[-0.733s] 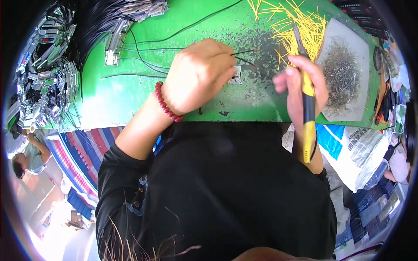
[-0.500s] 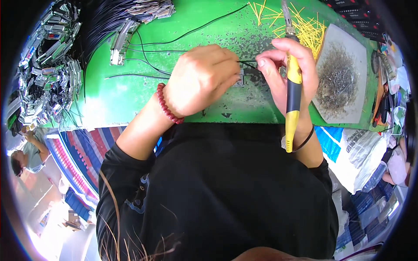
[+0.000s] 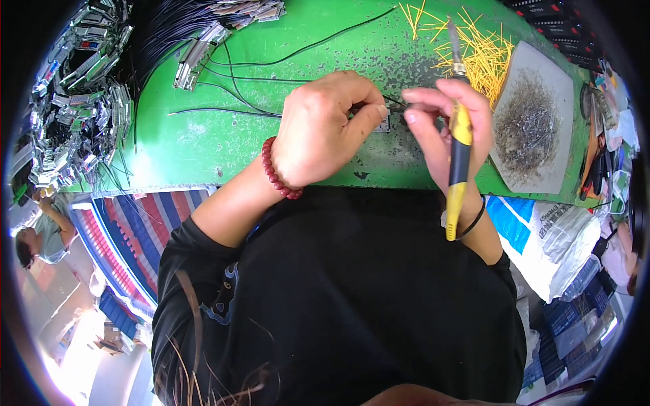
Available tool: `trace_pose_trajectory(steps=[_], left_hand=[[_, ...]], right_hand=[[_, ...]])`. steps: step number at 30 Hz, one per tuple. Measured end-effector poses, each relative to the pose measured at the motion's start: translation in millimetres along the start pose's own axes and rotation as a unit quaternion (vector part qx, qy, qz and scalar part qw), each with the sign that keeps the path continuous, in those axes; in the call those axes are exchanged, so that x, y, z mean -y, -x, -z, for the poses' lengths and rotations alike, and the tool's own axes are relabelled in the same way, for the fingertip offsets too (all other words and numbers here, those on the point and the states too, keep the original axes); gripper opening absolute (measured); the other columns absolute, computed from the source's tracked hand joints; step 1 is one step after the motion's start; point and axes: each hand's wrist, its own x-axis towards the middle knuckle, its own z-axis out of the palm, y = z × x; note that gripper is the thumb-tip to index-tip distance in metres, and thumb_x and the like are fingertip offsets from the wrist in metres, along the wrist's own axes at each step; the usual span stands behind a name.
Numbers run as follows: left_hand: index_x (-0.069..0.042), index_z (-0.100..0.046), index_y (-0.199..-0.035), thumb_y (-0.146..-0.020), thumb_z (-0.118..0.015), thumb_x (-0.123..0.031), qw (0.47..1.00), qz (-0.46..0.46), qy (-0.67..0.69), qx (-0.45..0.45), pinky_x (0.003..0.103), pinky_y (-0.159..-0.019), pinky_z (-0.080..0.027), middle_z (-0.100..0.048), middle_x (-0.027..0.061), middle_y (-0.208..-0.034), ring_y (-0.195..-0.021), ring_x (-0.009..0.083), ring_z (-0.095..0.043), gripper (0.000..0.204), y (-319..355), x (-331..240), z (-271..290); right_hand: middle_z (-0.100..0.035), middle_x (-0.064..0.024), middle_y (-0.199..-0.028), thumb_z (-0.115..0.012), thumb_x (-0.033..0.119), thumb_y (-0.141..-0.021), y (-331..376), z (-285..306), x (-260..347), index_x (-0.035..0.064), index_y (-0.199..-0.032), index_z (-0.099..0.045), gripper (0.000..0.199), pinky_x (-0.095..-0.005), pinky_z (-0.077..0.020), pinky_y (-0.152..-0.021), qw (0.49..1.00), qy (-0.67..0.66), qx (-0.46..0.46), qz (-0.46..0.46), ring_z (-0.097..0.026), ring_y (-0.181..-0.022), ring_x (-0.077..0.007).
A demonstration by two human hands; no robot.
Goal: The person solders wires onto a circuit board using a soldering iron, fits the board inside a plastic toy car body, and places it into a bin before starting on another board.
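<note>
My left hand (image 3: 333, 128), with a dark red bead bracelet, is pinched round a thin black cable (image 3: 393, 100) whose tip sticks out toward the right. In my right hand (image 3: 447, 128) a yellow and black soldering iron (image 3: 460, 159) rests between the fingers, metal tip pointing away from me. The thumb and index finger of that hand are slightly apart, close to the cable's tip. Partly hidden by my left fingers is a small metal piece (image 3: 384, 126) on the green table. More black cable trails out left of that hand.
Yellow thin sticks or wires (image 3: 484, 57) lie scattered at the back right, beside a grey board (image 3: 504, 159) with dark residue. A metal-cased part (image 3: 198, 59) sits back left. Piles of metal parts (image 3: 74, 128) cover the far left of the green table (image 3: 203, 159).
My left hand has turned a little and shifted right, so its thumb now shows. The right thumb and finger have come off the cable's tip, still with the soldering iron in hand.
</note>
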Motion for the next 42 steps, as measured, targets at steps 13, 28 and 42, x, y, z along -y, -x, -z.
trace_pose_trajectory(steps=[13, 28, 42], left_hand=[[-0.005, -0.065, -0.079, -0.076, -0.069, -0.008, 0.998, 0.041, 0.034, -0.014, 0.034, -0.055, -0.047, -0.062, 0.0092, -0.072, -0.06, 0.0245, -0.058, 0.006, 1, 2, -5], [-0.005, -0.062, -0.078, -0.075, -0.069, -0.005, 1.0, 0.015, -0.018, -0.02, 0.03, -0.051, -0.046, -0.06, 0.0065, -0.072, -0.056, 0.0193, -0.056, 0.008, 4, -10, -4], [0.001, -0.063, -0.085, -0.085, -0.068, -0.004, 0.966, 0.153, 0.182, 0.101, 0.021, -0.061, -0.044, -0.058, 0.0, -0.076, -0.069, 0.0056, -0.052, 0.007, 2, -5, 4]], right_hand=[[-0.066, -0.0065, -0.081, -0.069, -0.008, -0.079, -1, -7, -2, 0.0041, -0.114, -0.053, 0.041, -0.021, -0.0517, -0.06, 0.999, 0.034, 0.0, 0.015, -0.064, -0.072, -0.0092], [-0.067, -0.0083, -0.092, -0.069, -0.006, -0.08, 12, 2, 8, 0.0044, -0.118, -0.048, 0.044, -0.0205, -0.0472, -0.063, 0.999, 0.006, 0.004, -0.04, -0.067, -0.079, -0.0119], [-0.066, -0.0115, -0.087, -0.068, -0.005, -0.082, 11, -2, -1, 0.0011, -0.113, -0.049, 0.037, -0.0272, -0.0549, -0.068, 0.995, -0.091, 0.021, -0.019, -0.067, -0.08, -0.0158]])
